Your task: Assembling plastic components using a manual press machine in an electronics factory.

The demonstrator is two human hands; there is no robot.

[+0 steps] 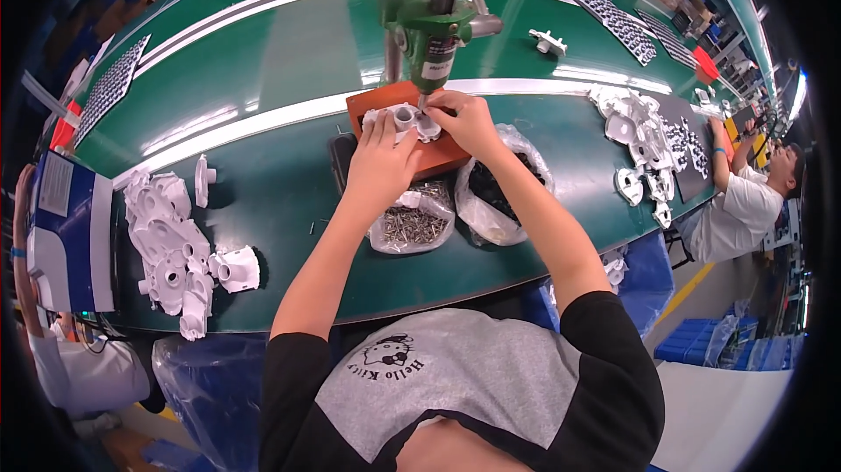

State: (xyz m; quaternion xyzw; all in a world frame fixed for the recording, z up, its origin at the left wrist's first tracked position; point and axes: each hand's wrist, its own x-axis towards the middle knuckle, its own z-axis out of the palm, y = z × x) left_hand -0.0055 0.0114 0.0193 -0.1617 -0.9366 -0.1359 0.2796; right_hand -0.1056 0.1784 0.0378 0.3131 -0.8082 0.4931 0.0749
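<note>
A white plastic housing (404, 118) with a round collar lies on the orange block (445, 154) below the green press head (434, 56). My left hand (383, 161) grips the housing's near left side, fingers over its top and thumb apart from them. At its right end, my right hand (462, 122) is closed in a pinch just under the press tip. Whatever sits between those fingertips is too small to make out. Closer to me are a clear bag of small metal pins (412, 225) and a plastic bag of black parts (497, 192).
White housings (166, 240) are heaped at left, with another pile (644, 139) at right. One loose housing (548, 43) lies beyond the white rail. A blue and white machine (72, 231) stands at the left edge. A co-worker (745, 200) works at the right.
</note>
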